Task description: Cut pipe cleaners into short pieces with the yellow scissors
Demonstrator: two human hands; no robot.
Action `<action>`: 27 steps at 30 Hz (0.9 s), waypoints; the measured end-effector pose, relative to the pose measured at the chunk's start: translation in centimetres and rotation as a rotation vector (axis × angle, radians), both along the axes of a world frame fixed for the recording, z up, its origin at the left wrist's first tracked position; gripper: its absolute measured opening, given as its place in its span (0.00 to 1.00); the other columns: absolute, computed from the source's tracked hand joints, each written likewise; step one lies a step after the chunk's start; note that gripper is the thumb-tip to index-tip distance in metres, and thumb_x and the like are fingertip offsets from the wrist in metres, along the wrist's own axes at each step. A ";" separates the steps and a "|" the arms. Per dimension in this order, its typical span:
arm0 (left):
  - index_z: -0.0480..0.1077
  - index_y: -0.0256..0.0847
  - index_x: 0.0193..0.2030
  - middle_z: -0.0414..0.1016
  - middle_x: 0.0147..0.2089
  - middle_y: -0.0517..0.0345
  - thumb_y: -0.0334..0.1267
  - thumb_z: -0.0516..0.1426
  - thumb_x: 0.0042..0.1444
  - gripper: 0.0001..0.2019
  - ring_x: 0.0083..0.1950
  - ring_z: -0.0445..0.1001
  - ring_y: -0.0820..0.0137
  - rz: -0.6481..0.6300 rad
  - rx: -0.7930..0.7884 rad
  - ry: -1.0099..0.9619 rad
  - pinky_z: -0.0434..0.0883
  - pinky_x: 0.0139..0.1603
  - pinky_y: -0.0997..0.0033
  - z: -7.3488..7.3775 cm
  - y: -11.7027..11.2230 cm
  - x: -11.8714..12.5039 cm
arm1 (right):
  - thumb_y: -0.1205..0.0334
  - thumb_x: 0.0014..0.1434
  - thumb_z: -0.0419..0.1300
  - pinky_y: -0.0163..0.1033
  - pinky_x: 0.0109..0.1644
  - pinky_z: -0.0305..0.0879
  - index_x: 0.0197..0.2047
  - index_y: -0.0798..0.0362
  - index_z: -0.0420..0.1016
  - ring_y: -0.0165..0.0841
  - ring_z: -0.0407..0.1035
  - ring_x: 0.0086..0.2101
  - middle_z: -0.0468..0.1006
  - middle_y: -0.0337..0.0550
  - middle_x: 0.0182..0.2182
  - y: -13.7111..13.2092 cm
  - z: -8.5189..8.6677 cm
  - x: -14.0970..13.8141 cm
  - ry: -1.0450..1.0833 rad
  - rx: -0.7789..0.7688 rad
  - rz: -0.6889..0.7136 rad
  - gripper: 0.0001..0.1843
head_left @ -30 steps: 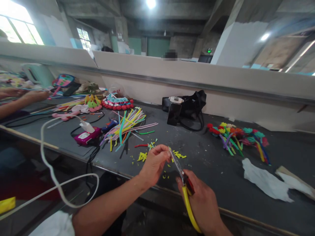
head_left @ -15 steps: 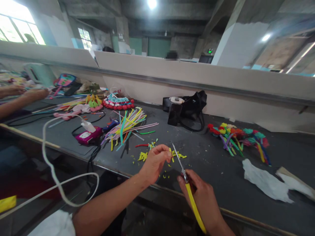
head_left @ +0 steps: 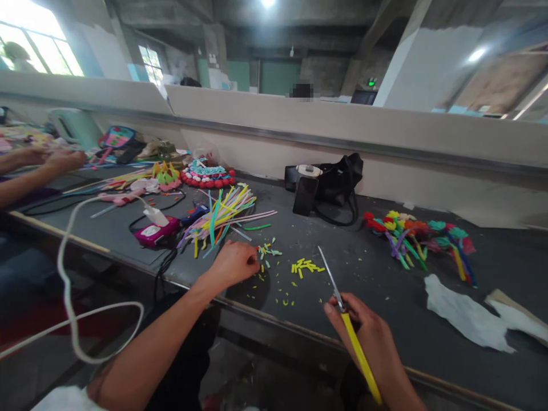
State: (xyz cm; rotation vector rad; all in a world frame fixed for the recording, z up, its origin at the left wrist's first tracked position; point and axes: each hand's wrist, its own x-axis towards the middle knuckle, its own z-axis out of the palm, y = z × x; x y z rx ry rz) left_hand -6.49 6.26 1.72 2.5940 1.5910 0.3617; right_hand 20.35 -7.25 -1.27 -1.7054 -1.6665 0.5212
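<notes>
My right hand (head_left: pixel 373 338) grips yellow-handled scissors (head_left: pixel 338 297), blades closed and pointing up and away over the dark table (head_left: pixel 363 274). My left hand (head_left: pixel 234 262) reaches down to the table beside a small heap of cut pipe-cleaner bits (head_left: pixel 268 251), fingers curled over pieces I cannot make out. More short yellow cuttings (head_left: pixel 306 266) lie between the two hands. A fan of long coloured pipe cleaners (head_left: pixel 222 217) lies just beyond the left hand.
A pink device with a white plug and cable (head_left: pixel 154 231) sits left. A black bag (head_left: pixel 329 185) stands at the back wall. Finished pipe-cleaner flowers (head_left: pixel 419 240) and white paper (head_left: pixel 464 314) lie right. Another person's hands (head_left: pixel 51 160) work at far left.
My left hand dropped from near the scissor blades down and left to the table. The scissors moved right and the blades closed.
</notes>
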 end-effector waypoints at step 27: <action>0.73 0.38 0.27 0.71 0.25 0.60 0.38 0.59 0.48 0.06 0.27 0.66 0.74 -0.099 -0.485 -1.108 0.61 0.31 0.75 -1.0 -2.2 8.4 | 0.46 0.58 0.59 0.34 0.26 0.68 0.47 0.54 0.71 0.33 0.73 0.24 0.78 0.41 0.26 1.3 2.0 -1.6 0.257 0.123 -0.097 0.21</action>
